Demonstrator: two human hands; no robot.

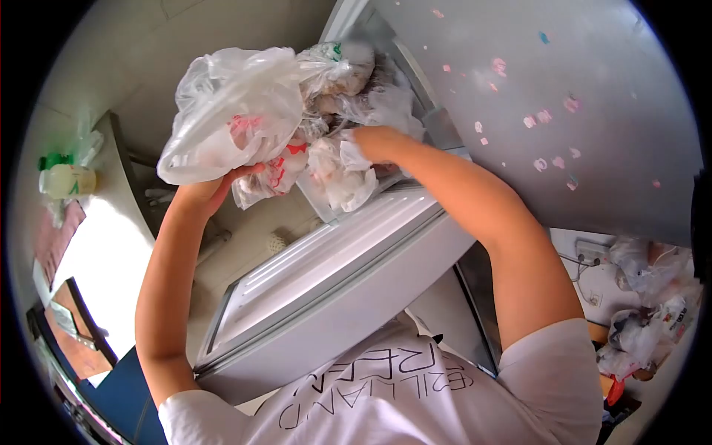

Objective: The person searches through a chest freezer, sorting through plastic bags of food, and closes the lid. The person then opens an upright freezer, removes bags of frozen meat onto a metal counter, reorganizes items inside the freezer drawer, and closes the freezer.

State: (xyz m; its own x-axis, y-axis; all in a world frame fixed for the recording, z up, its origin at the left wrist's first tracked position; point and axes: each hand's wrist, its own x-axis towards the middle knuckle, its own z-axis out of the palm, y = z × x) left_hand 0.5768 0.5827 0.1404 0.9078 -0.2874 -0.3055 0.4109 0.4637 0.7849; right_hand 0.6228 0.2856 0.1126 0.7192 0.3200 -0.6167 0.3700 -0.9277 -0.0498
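My left hand (pixel 211 189) is closed around the underside of a white plastic bag (pixel 230 111) with red print, lifted to the left of the other bags. A smaller clear bag with red markings (pixel 278 170) hangs beside its fingers. My right hand (pixel 377 144) reaches in among several clear plastic bags of food, its fingers pinched on the thin plastic of a whitish bag (pixel 341 174). The fingertips are partly hidden by plastic. Behind, a knotted clear bag (pixel 337 70) with brownish contents sits against the clear drawer wall (pixel 319 200).
An open refrigerator door (pixel 334 289) lies between my body and the bags. A grey panel (pixel 549 111) with stickers rises at right. At left stands a table (pixel 111 252) with a bottle (pixel 67 180). More plastic bags (pixel 645 319) are piled at lower right.
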